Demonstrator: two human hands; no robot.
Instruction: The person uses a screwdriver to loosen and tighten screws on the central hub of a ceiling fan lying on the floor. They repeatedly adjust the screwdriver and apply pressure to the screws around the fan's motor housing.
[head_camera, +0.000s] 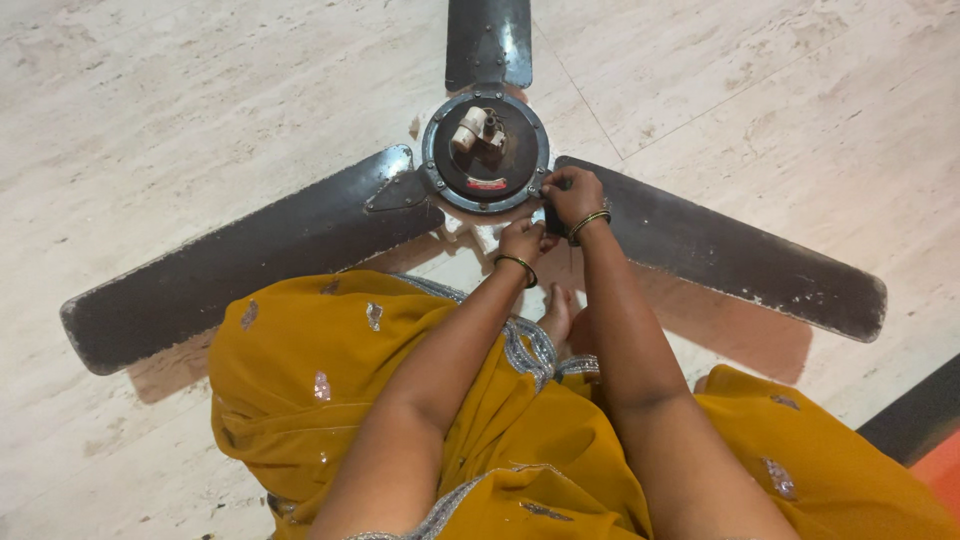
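A dark three-bladed ceiling fan (300, 235) lies flat on the pale floor, its round motor hub (486, 150) facing up with a white part in its middle. My right hand (571, 195) pinches something small and dark at the hub's lower right rim, where the right blade (720, 250) joins. My left hand (524, 240) is curled just below it, at the hub's lower edge, and what it holds is hidden. Both wrists wear thin bangles.
My lap in mustard-yellow cloth (320, 390) and a bare foot (556, 315) fill the lower frame. A white block (488, 238) props the fan under the hub. A dark strip and orange surface (925, 425) sit at the right edge.
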